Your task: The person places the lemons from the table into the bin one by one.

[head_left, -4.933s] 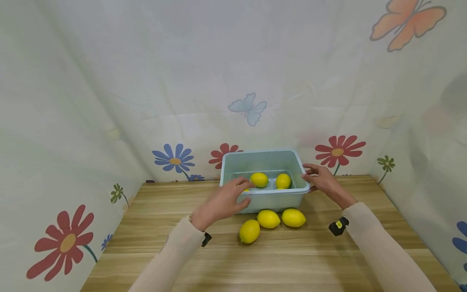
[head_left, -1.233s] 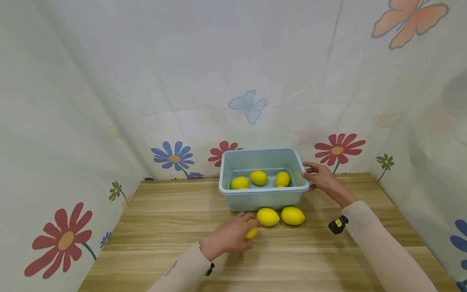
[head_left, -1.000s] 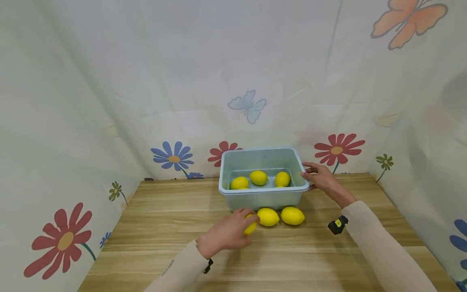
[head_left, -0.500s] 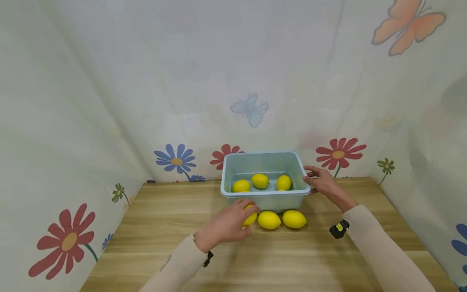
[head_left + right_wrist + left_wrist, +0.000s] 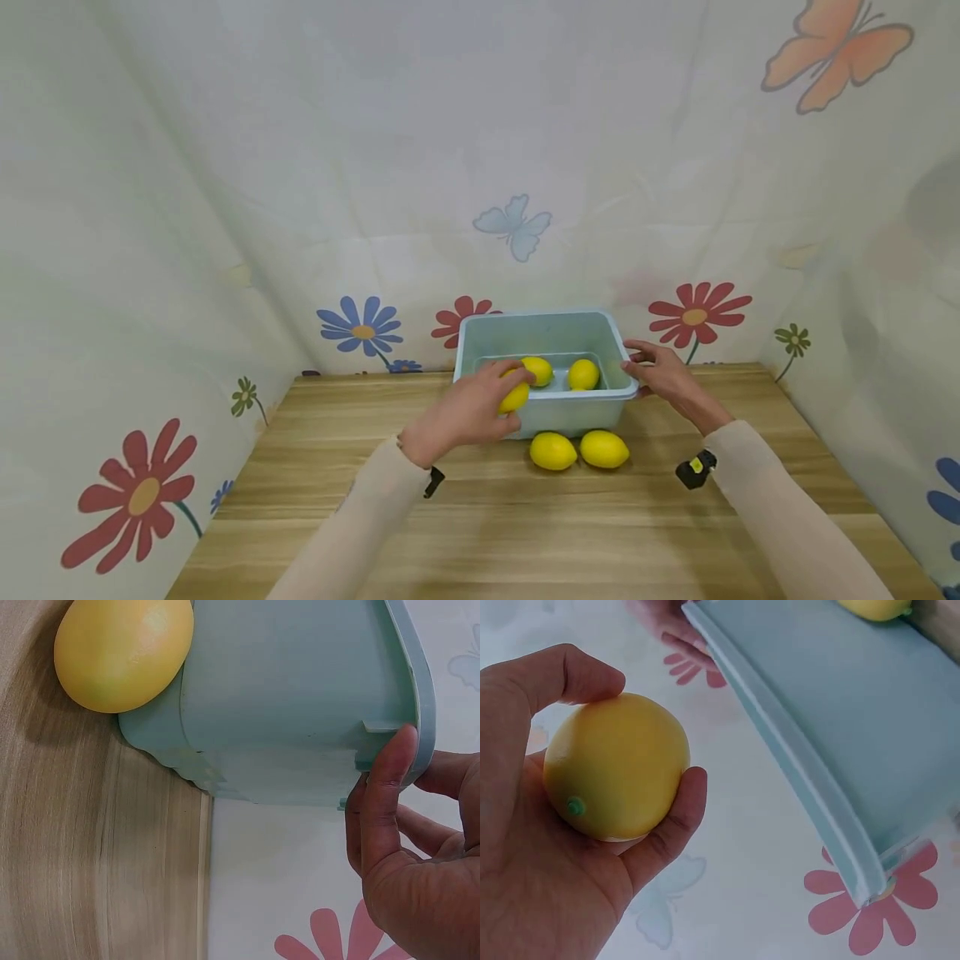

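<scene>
Yellow lemon (image 5: 514,398) held in the person's left hand (image 5: 467,410), thumb and fingers curved round it, raised by the front rim of a pale blue-green tub (image 5: 581,413). The right hand (image 5: 665,377) grips the tub's right rim. At least two lemons (image 5: 583,374) lie inside; the left hand hides part of the interior. Two more lemons (image 5: 553,451) rest on the wooden worktop (image 5: 322,433), in front of the tub. This step looks like placing the held lemon inside; that calls for clearing the rim, lowering it and loosening the fingers.
</scene>
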Demonstrator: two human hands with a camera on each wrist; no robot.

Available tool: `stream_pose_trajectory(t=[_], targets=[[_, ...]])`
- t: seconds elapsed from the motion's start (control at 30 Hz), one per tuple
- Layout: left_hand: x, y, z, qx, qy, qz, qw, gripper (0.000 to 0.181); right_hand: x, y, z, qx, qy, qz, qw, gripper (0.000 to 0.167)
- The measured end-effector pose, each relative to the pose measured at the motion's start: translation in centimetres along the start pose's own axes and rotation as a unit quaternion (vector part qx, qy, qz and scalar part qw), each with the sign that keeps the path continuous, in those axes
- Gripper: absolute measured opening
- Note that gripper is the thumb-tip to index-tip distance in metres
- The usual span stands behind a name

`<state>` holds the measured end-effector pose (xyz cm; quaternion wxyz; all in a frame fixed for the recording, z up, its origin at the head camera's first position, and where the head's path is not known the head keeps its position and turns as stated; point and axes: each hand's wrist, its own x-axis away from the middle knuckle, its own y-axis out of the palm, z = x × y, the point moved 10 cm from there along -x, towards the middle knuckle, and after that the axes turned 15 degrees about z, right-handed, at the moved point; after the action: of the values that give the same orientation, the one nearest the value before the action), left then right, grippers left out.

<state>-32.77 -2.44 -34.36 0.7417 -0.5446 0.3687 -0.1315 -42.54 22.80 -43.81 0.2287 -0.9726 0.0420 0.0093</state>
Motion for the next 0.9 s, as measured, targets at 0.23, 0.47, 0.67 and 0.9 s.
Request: stream_pose_trajectory(t=[0.23,0.47,0.67,0.9], targets=[[-1.9,-0.9,-1.0,0.017,-0.022,0.004,0.9996,0.047,-0.1,0.0,0.0,0.002,0.002,0.002,1.0,0.063],[-3.6,-0.1,-2.7,0.019,-0.055,-0.013,0.9982,0.049,-0.1,0.2,0.1,-0.001,0.004,0.001,1.0,0.064],[-4.7,0.6,-3.9,0.021,-0.072,-0.019,0.997,0.05,-0.2,0.0,-0.1,0.003,0.0,0.006,1.0,0.063],[-5.1,0.5,-3.9,0.021,-0.078,-0.017,0.9966,0.049,-0.2,0.1,0.1,0.002,0.002,0.006,1.0,0.063]])
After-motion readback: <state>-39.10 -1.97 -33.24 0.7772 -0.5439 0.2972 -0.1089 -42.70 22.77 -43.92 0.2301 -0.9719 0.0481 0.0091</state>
